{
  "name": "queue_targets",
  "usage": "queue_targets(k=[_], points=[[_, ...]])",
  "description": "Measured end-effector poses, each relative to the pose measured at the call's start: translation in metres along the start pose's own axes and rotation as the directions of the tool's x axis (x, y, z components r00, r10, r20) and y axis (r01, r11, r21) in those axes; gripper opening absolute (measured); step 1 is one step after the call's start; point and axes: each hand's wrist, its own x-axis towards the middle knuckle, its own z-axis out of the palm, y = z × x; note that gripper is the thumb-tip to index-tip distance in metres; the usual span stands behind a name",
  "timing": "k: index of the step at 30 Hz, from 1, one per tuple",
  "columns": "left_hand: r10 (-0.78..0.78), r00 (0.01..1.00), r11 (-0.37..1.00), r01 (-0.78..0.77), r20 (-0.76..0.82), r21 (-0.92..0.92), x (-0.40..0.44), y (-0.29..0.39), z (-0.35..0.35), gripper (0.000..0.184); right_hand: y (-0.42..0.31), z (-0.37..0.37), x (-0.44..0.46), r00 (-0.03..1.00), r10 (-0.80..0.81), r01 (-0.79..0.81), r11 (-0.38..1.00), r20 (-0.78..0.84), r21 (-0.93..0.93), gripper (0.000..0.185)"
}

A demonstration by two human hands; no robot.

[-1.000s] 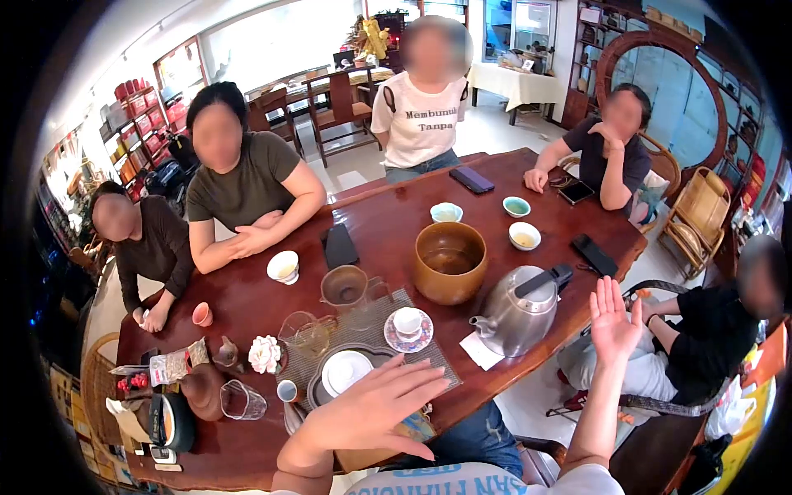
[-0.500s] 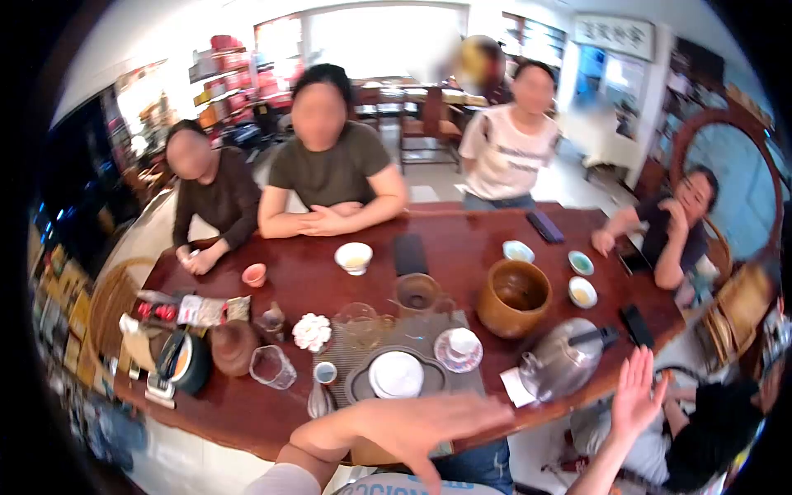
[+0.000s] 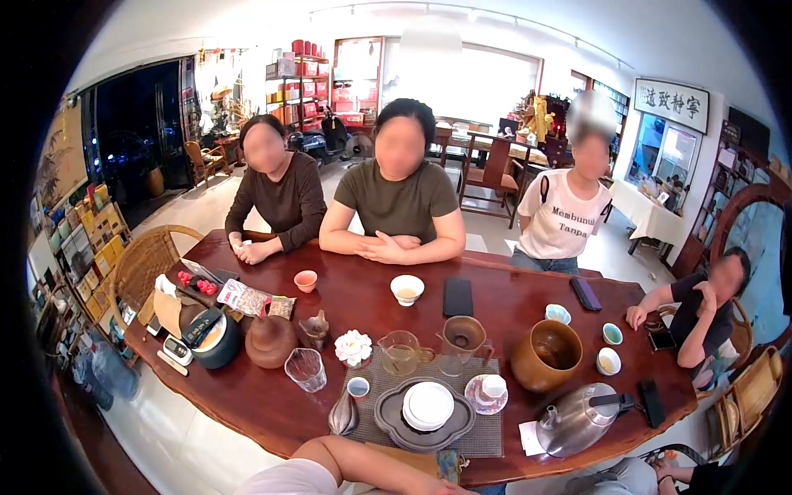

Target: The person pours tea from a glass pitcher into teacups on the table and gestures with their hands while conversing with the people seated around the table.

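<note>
My left forearm crosses the bottom edge of the view, and my left hand (image 3: 443,487) is mostly cut off there, its fingers out of sight. My right hand is outside the frame. Nearest to the left arm is a dark lobed tray (image 3: 460,436) bearing a white lidded bowl (image 3: 429,403). The tray rests on a grey woven mat (image 3: 490,444). Around it stand a glass pitcher (image 3: 400,355), a small blue-lined cup (image 3: 358,388), a white cup on a patterned saucer (image 3: 487,404) and a tea strainer (image 3: 464,334).
A steel kettle (image 3: 577,421) and a wooden bowl (image 3: 532,363) stand right on the wooden table (image 3: 363,285). A clay pot (image 3: 271,342), faceted glass (image 3: 306,371) and white flower (image 3: 353,348) stand left. Several people sit or stand around the table.
Both hands were raised over the near table edge, fingers spread. My left hand has dropped to the bottom edge and my right hand has left the view. The camera view has shifted.
</note>
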Motion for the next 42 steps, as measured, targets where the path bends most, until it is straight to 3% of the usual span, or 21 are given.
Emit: queue_targets(k=[23, 29, 33, 36, 37, 40, 41, 42], points=[[-0.050, 0.999, 0.987, 0.050, 0.002, -0.150, 0.006, -0.019, 0.026, 0.123, -0.018, -0.004, 0.023, 1.000, 0.000, 0.000, 0.987, -0.002, -0.164, 0.088], [-0.027, 0.990, 0.991, 0.008, -0.142, -0.132, -0.006, -0.010, 0.011, 0.123, -0.029, -0.005, 0.024, 0.999, -0.032, 0.030, 0.968, -0.004, -0.251, 0.086], [0.005, 0.943, 0.995, -0.039, -0.334, -0.097, -0.018, 0.001, -0.005, 0.124, -0.062, -0.011, -0.003, 0.986, -0.132, 0.066, 0.875, -0.104, -0.480, 0.084], [0.033, 0.893, 0.995, -0.073, -0.448, -0.072, -0.027, 0.009, -0.016, 0.124, -0.081, -0.023, -0.040, 0.864, -0.321, 0.015, 0.787, -0.389, -0.617, 0.089], [0.037, 0.883, 0.995, -0.075, -0.467, -0.064, -0.029, 0.010, -0.019, 0.124, -0.071, -0.051, -0.066, 0.854, -0.439, 0.193, 0.765, -0.279, -0.614, 0.067], [0.044, 0.868, 0.996, -0.079, -0.494, -0.050, -0.032, 0.011, -0.025, 0.124, -0.114, -0.061, -0.069, 0.708, -0.557, 0.146, 0.717, -0.435, -0.681, 0.075], [0.047, 0.866, 0.995, -0.081, -0.497, -0.049, -0.032, 0.011, -0.027, 0.124, -0.124, -0.071, -0.079, 0.651, -0.548, 0.122, 0.758, -0.525, -0.641, 0.077], [0.049, 0.865, 0.996, -0.080, -0.499, -0.041, -0.032, 0.011, -0.029, 0.124, -0.131, -0.081, -0.088, 0.631, -0.572, 0.120, 0.739, -0.524, -0.663, 0.077]])
